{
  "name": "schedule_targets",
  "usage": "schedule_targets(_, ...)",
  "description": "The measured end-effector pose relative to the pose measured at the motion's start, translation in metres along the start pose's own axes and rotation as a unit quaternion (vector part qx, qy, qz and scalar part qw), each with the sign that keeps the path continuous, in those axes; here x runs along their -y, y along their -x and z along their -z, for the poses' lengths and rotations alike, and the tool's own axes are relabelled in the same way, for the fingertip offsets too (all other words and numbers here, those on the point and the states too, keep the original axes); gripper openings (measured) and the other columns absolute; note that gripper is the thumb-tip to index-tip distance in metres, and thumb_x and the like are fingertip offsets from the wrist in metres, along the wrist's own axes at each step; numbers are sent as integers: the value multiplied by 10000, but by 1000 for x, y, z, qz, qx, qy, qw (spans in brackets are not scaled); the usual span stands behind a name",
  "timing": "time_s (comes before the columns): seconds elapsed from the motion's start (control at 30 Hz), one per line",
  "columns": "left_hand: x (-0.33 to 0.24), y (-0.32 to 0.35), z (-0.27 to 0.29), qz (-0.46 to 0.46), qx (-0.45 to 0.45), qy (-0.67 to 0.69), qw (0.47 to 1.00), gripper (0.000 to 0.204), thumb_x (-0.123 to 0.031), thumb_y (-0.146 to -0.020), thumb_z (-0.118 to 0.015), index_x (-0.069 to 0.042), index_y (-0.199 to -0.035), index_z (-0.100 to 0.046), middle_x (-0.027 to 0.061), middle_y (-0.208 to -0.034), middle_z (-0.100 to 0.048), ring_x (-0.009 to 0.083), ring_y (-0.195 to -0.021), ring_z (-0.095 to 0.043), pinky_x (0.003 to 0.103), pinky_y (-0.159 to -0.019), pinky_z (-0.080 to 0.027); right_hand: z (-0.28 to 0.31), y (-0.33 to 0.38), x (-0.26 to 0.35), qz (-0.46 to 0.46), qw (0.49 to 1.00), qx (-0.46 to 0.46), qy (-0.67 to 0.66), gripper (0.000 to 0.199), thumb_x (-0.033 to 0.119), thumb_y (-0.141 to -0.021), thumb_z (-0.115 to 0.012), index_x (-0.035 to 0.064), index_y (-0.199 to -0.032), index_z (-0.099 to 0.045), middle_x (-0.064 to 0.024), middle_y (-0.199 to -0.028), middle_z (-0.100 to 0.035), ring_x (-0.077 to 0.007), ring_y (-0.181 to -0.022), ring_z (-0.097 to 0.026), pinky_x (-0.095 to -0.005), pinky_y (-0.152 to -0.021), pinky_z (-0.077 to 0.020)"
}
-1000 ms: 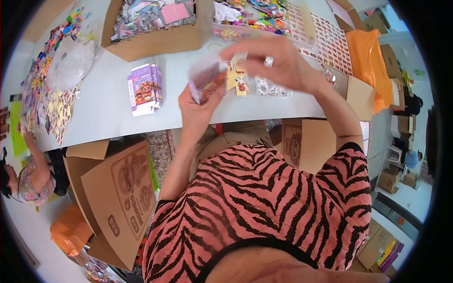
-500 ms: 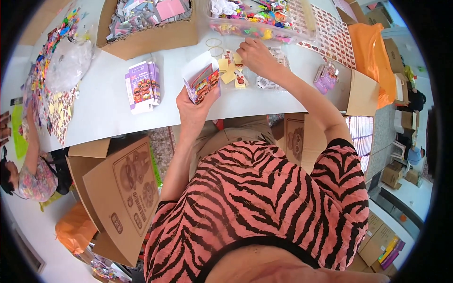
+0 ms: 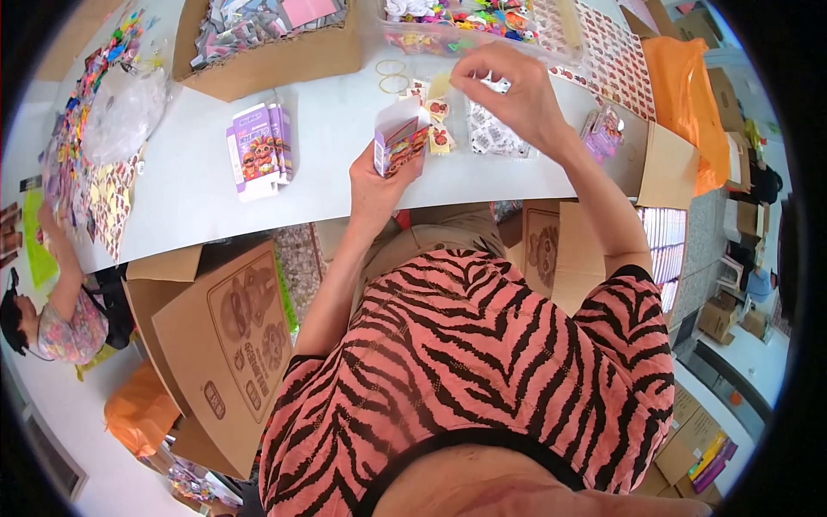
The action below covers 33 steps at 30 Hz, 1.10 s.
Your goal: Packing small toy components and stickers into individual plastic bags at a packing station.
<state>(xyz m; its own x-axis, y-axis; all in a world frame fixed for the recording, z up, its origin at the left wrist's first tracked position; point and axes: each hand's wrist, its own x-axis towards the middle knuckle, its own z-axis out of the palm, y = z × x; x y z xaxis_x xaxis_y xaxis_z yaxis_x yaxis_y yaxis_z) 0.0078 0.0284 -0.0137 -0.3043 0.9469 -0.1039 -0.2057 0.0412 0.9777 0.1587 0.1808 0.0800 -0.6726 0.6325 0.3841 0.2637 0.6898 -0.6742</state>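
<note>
My left hand point(image 3: 374, 195) grips a small purple printed carton point(image 3: 400, 148) upright above the table's near edge, its white top flap standing up. My right hand point(image 3: 517, 93) is raised to the right of the carton. Its thumb and forefinger are pinched at a small pale-yellow paper square point(image 3: 440, 85). Beneath and beside this lie several small stickers with red figures point(image 3: 440, 138). To their right is a clear bag of black-and-white packets point(image 3: 495, 133). Several flat purple cartons point(image 3: 258, 153) lie stacked on the left.
A cardboard box of grey packets point(image 3: 271, 65) and a clear bin of colourful trinkets point(image 3: 461, 34) stand at the back. Two rubber bands point(image 3: 393, 84) lie between them. Sticker sheets point(image 3: 607, 65) and an orange bag point(image 3: 689, 112) are right; another person point(image 3: 65, 319) works far left.
My right hand has lifted from beside the bin and moved right and nearer. The carton in my left hand has shifted right. Fewer yellow squares cover the stickers.
</note>
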Motion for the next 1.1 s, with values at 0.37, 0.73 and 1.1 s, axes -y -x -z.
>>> schedule_targets(0.37,-9,-4,-17,8,46,-5,999,353,-27,-803,-675,36,-1135,-574,57,-974,-659,96,-867,-599,250,-770,-496,4,12,11,50,985,156,-52,97,87,-825,-633,51,-909,-666,-20,-873,-669,-131,-738,-593,-253,-575,-449)
schedule_targets(0.73,-13,-2,-13,-6,29,20,999,410,-28,-799,-689,54,-1176,-553,78,-1007,-657,115,-894,-609,257,-786,-506,0,74,-93,-14,915,253,315,278,117,-720,-704,57,-957,-570,-66,-945,-586,-269,-961,-570,-407,-767,-503)
schedule_targets(1.1,-13,-2,-15,5,27,7,1000,414,-27,-798,-688,53,-1182,-552,83,-1020,-655,116,-910,-607,252,-790,-502,1,70,-98,-86,950,187,234,96,71,-740,-657,69,-789,-574,-46,-789,-608,-242,-799,-601,-369,-654,-503)
